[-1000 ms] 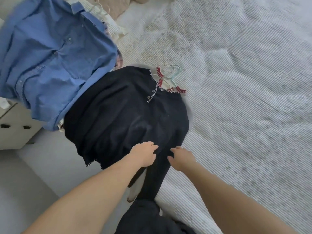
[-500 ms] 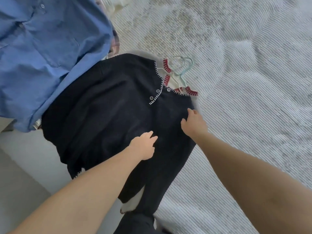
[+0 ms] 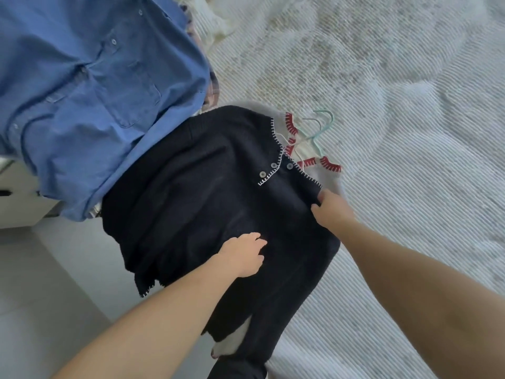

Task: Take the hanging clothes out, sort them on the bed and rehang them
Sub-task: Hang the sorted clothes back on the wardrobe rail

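Note:
A black knit cardigan [image 3: 196,192] with white stitched edging lies spread over the bed's left edge. My left hand [image 3: 243,255] rests flat on its lower middle, fingers straight. My right hand [image 3: 329,209] grips the cardigan's right shoulder between thumb and fingers. Under the black collar lies a cream garment with red stitching [image 3: 308,157] on a pale green hanger [image 3: 319,127]. A blue button shirt [image 3: 90,91] lies to the left, partly over the bed's edge and overlapping the cardigan.
The bed [image 3: 396,132] has a pale ribbed cover and stretches to the right and far side. Grey floor [image 3: 41,296] lies at the lower left. A white drawer unit [image 3: 16,198] stands at the left edge. More clothes peek out under the blue shirt.
My right hand moved up from the cardigan's hem to its right shoulder and took hold of it. My left hand stayed on the cardigan's lower part. The view shifted closer and lower.

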